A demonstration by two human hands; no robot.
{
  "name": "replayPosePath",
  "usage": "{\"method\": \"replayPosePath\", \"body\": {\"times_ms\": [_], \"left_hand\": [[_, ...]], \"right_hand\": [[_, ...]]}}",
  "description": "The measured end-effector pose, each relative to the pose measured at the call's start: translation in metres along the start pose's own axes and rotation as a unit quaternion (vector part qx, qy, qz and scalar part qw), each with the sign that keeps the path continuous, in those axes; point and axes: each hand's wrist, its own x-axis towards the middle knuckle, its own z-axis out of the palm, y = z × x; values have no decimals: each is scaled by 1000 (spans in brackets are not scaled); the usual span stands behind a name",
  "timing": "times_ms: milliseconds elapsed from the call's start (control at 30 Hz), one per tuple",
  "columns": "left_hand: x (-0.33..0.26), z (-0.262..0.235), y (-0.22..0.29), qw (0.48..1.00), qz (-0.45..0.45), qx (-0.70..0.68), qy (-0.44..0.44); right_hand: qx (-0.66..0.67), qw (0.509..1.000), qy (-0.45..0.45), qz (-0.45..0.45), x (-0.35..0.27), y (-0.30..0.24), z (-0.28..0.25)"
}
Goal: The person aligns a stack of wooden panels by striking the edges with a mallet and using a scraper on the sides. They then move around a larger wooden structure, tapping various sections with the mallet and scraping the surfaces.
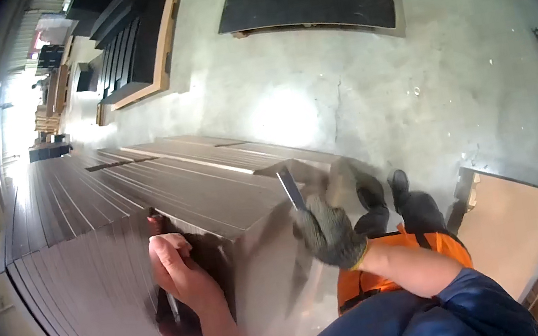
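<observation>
Gloved right fingers [312, 230] clench a flat metal strip [290, 188] near stacked brown panels [84, 289]; bare left fingers [169, 255] curl by their edge, hold unclear; black boards [307, 7] lie beyond on the pale concrete floor [377, 94]

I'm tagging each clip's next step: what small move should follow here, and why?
Perhaps shift the left hand aside before bringing the flat metallic tool nearer: that hand is bare and close to the stacked panels, while the gloved right hand holds the tool.
</observation>
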Motion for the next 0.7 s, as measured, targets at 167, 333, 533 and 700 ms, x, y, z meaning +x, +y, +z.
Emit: {"method": "replayPosePath", "body": {"times_ms": [167,333,533,700], "left_hand": [[0,5,7,992,27,109,-48],[-1,8,8,989,11,136,-56],[-3,12,4,985,29,167,-20],[-6,14,1,972,51,229,-30]], "right_hand": [[-34,988,-20,152,-11,119,7],[11,977,-81,196,-10,159,-3],[-59,965,-164,195,1,159,7],[-40,957,-221,184,0,168,7]]}}
